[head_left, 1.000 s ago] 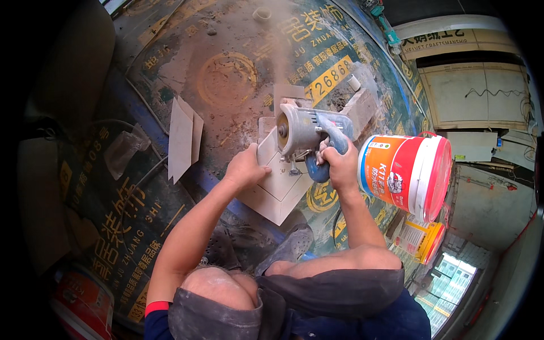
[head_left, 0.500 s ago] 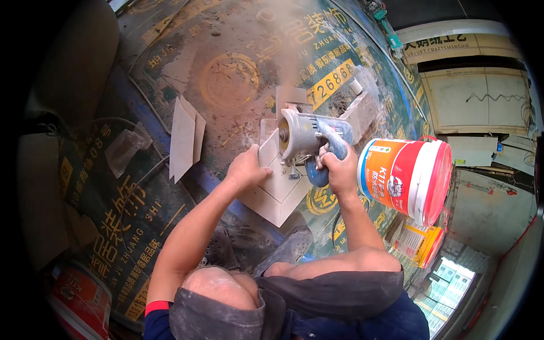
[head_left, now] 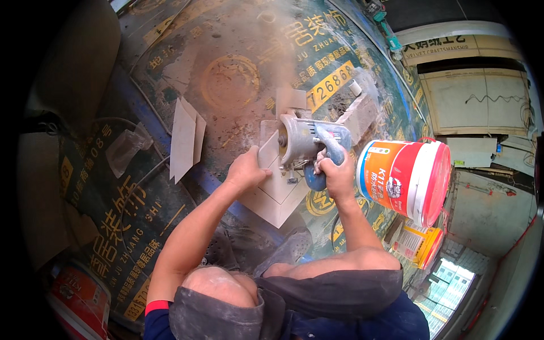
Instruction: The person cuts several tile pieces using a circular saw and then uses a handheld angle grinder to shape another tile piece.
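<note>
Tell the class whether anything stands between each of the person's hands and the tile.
Nothing visible stands between the left hand and the tile: that hand touches the tile's left side. Between the right hand and the tile is the saw, which the right hand grips over the tile's right side.

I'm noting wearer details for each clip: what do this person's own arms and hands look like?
The left hand and right hand are ungloved, and both forearms are uncovered. No watch or wristband shows. On the left arm, a navy sleeve ends in a bright red band; the right sleeve can't be made out.
</note>
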### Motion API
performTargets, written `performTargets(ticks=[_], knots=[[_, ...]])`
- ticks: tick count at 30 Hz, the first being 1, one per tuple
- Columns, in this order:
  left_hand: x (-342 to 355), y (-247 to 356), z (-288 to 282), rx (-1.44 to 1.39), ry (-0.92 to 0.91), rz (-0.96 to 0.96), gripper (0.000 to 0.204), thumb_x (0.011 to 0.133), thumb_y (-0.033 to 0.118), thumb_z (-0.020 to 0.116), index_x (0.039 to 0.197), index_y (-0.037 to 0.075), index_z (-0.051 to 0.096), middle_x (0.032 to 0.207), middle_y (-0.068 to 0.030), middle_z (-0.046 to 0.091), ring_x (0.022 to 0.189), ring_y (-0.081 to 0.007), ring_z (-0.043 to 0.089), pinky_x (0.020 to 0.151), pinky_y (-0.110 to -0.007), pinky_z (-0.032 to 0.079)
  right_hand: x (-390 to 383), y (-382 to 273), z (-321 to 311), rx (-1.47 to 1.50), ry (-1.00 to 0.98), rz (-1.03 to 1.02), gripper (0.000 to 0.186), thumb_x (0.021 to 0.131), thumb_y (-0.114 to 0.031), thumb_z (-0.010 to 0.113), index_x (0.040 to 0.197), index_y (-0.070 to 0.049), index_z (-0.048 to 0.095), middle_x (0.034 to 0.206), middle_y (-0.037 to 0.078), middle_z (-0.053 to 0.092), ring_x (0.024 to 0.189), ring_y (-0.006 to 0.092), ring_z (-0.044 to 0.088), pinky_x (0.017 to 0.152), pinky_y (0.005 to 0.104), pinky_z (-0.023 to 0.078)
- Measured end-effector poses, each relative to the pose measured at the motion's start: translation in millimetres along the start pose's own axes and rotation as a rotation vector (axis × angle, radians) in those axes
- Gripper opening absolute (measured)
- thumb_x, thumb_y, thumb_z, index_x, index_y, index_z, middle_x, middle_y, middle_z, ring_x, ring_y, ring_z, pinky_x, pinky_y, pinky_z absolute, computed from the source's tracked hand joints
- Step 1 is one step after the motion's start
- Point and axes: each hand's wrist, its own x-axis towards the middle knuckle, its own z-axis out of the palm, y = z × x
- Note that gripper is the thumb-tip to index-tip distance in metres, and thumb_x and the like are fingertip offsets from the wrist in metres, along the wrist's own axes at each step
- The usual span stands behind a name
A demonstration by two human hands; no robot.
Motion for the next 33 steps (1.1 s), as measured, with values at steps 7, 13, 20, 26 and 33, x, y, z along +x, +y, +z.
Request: performTargets(ticks=[7,13,20,26,33], knots=[[0.7,-7.5,1.2,0.035,-0.002,0.031,0.056,0.079,0.031,0.081,0.118,0.000,0.055,0.112,-0.0265,0.068,0.111,-0.0419,0.064,0.095,-0.049,0.050,-5.7,3.7,2.2,0.068,0.002,0.006,0.015,0.082,0.001,0.056,0.097,0.001,0.057,0.077,0.004,0.058,0.061,0.0107,0.055,0.057,0.0266,0.048],[2.6,-8.2,-5.2,0.044,-0.054,0.026,0.061,0.080,0.035,0.080,0.119,-0.002,0.053,0.114,-0.0266,0.067,0.111,-0.0425,0.063,0.093,-0.049,0.050,-39.3,-35.3,-27.5,0.268,0.124,0.035,0.025,0.076,0.002,0.057,0.101,0.002,0.054,0.082,0.008,0.055,0.061,0.0150,0.053,0.060,0.0319,0.049],[15.2,54.5,-16.8,0.489,0.430,0.800,0.053,0.076,0.029,0.082,0.117,0.004,0.059,0.118,-0.0164,0.059,0.119,-0.0351,0.054,0.101,-0.046,0.043,-84.3,-73.0,-75.6,0.284,0.286,0.042,0.026,0.070,-0.001,0.055,0.096,0.003,0.053,0.082,0.009,0.054,0.061,0.0157,0.051,0.061,0.0335,0.048],[62.6,79.1,26.0,0.950,-0.085,0.909,0.039,0.074,0.017,0.076,0.110,0.007,0.066,0.112,-0.0108,0.056,0.119,-0.0308,0.050,0.101,-0.047,0.039,-122.1,-57.3,-103.4,0.311,0.419,0.151,0.030,0.070,-0.006,0.057,0.099,0.000,0.054,0.082,0.008,0.053,0.061,0.0148,0.050,0.062,0.0339,0.048],[87.6,109.1,41.3,0.940,-0.336,0.715,0.017,0.074,0.017,0.069,0.089,0.011,0.075,0.108,-0.0094,0.060,0.118,-0.0304,0.051,0.099,-0.048,0.041,-170.2,-25.1,-127.7,0.455,0.526,0.293,0.030,0.070,-0.001,0.054,0.100,0.001,0.056,0.080,0.008,0.055,0.061,0.0164,0.051,0.062,0.0349,0.048]])
